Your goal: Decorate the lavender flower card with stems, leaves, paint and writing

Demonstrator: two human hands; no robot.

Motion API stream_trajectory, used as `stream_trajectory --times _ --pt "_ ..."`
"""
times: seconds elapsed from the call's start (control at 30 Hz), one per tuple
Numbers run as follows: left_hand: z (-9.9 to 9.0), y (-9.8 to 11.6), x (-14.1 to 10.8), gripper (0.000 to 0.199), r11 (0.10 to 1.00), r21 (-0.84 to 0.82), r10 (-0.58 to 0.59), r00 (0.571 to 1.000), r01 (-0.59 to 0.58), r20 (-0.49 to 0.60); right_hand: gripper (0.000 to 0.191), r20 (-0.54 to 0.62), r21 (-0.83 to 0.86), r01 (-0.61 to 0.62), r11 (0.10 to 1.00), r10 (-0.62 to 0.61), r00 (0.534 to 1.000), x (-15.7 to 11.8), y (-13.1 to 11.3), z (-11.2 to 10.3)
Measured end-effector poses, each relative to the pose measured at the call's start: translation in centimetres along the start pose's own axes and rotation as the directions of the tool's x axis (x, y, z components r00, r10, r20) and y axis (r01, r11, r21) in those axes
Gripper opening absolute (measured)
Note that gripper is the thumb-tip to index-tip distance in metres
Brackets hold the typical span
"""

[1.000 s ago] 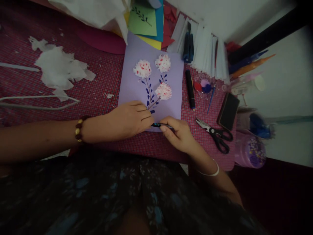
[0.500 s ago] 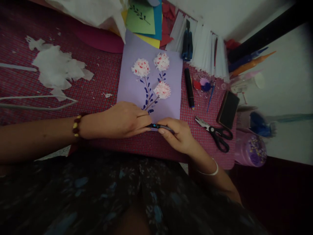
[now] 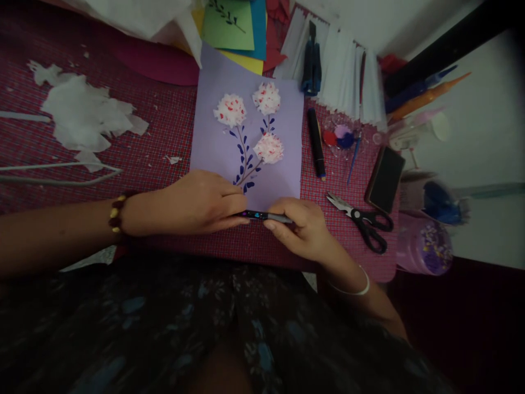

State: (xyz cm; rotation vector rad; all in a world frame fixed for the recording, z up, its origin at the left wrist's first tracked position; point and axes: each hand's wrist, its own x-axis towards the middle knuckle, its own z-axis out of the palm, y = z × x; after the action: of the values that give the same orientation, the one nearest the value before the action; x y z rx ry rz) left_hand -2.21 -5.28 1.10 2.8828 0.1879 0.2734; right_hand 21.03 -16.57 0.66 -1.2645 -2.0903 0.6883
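Observation:
Between my two hands lies a slim dark pen (image 3: pixel 257 215) with small coloured spots and a grey part toward the right. My left hand (image 3: pixel 192 202) is closed on its left end, which the fingers hide. Thumb and fingers of my right hand (image 3: pixel 301 224) pinch the grey part. Both hands are over the near edge of a purple paper sheet (image 3: pixel 213 76). On that sheet are three white paper flowers with red flecks, one of them the lower flower (image 3: pixel 268 148), and painted stems with dark blue leaves (image 3: pixel 248 160).
Right of the sheet lie a black marker (image 3: pixel 316 143), scissors (image 3: pixel 361 219), a phone (image 3: pixel 385 179), a paint palette (image 3: pixel 341 137), a thin blue brush (image 3: pixel 353 160) and a stapler (image 3: pixel 312 60). Torn white tissue (image 3: pixel 82 112) is at left. Cups stand along the right edge, including a pink container (image 3: pixel 414 246).
My hands have drawn slightly apart along the pen, so more of its spotted barrel shows. The whole view has shifted a little, with the sheet appearing farther left and up.

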Motion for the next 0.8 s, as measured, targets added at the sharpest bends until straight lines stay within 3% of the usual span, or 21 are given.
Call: stream_trajectory --times 0.27,0.53,0.67,0.8 --pt "1.3 1.4 -0.2 0.041 0.982 -0.148 0.124 0.991 -0.114 0.058 0.033 0.213 0.019 0.055 0.998 -0.058 0.975 0.3 -0.6 1.6" --pt "0.7 1.6 -0.2 0.036 0.944 -0.294 0.169 0.984 -0.147 0.049 0.042 0.193 -0.014 0.203 0.979 -0.197 0.961 0.3 -0.5 1.6" --pt "-0.2 1.8 0.0 0.027 0.893 -0.446 0.128 0.982 -0.053 0.141 0.042 0.158 -0.022 0.284 0.959 -0.277 0.948 0.4 -0.7 1.8" --pt "-1.0 1.4 0.7 0.025 0.683 -0.72 0.125 0.951 0.123 0.281 0.044 0.183 -0.01 0.273 0.962 -0.267 0.946 0.3 -0.8 1.8"
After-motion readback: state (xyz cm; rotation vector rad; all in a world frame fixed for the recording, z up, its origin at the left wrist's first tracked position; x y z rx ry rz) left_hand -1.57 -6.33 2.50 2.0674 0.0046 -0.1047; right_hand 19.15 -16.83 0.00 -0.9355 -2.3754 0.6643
